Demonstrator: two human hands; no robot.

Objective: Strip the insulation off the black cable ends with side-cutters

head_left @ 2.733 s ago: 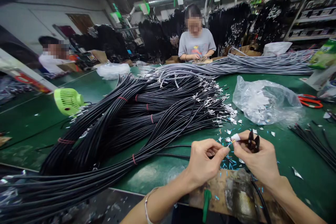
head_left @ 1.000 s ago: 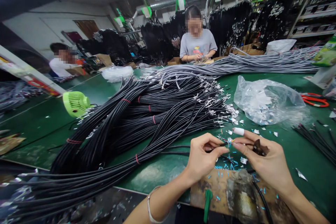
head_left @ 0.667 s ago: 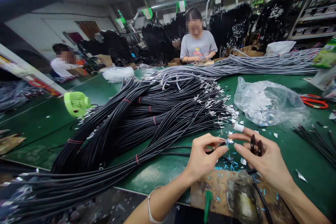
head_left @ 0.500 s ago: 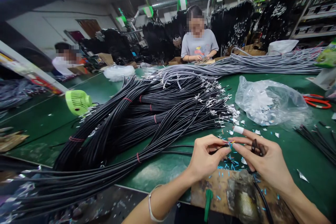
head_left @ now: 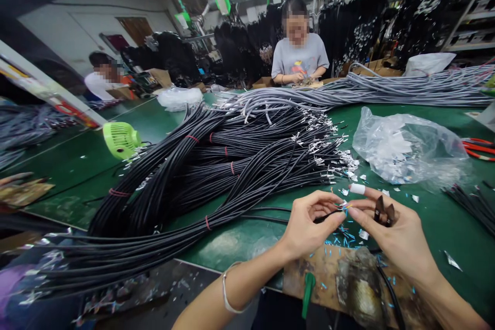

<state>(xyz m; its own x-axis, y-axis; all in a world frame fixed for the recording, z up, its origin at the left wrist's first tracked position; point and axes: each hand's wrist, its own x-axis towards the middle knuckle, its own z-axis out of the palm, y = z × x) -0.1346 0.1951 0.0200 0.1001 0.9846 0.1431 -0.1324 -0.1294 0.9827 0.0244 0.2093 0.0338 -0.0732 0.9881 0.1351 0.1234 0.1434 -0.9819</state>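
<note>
My left hand is closed on a black cable, its fingers pinching close to the stripped end. Thin coloured wires, one yellow, stick out of that end. At these wires the thumb and index finger of my right hand are pinched together. A pair of wire cutters is tucked in the same hand, its dark jaws pointing up and its handles mostly hidden. White tape is wrapped round one raised finger. Blue wire scraps lie beneath both hands.
Bundled black cables spread across the green table, with grey cables behind. A clear plastic bag and red-handled tool lie right. A wooden board is in front, a green fan left. Two people sit beyond.
The view has shifted, so the scene sits further right in it. My right fingers parted from the wires, then came back to them. My left hand keeps its grip on the cable.
</note>
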